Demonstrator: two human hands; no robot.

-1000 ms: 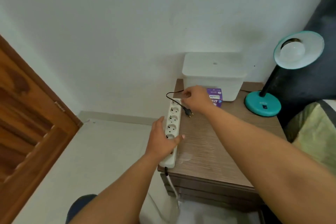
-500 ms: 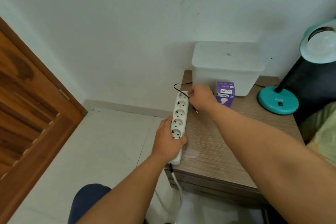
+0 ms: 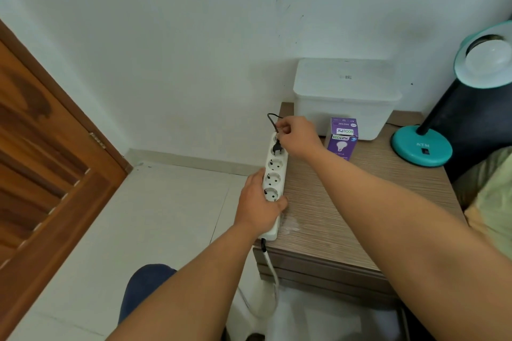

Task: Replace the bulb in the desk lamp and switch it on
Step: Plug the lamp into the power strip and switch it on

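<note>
Since earlier frame, black plug [image 3: 277, 148] now hangs over power strip [image 3: 273, 185]. Left hand [image 3: 259, 206] clamps strip; right hand [image 3: 297, 135] pinches cord. Dangling plug may miss socket. Desk lamp [image 3: 424, 144] far right.

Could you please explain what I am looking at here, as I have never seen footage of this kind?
There is no machine: a person wears a wide-angle camera on the head, looking down at their own two bare hands. The left hand grips a white power strip lying along the edge of a wooden bedside table. The right hand pinches the black cord just above a black plug, which hangs over the strip's far sockets; it does not look pushed in yet. Also on the table are a purple bulb box, a white lidded container and a teal desk lamp with a bulb fitted, unlit.
</note>
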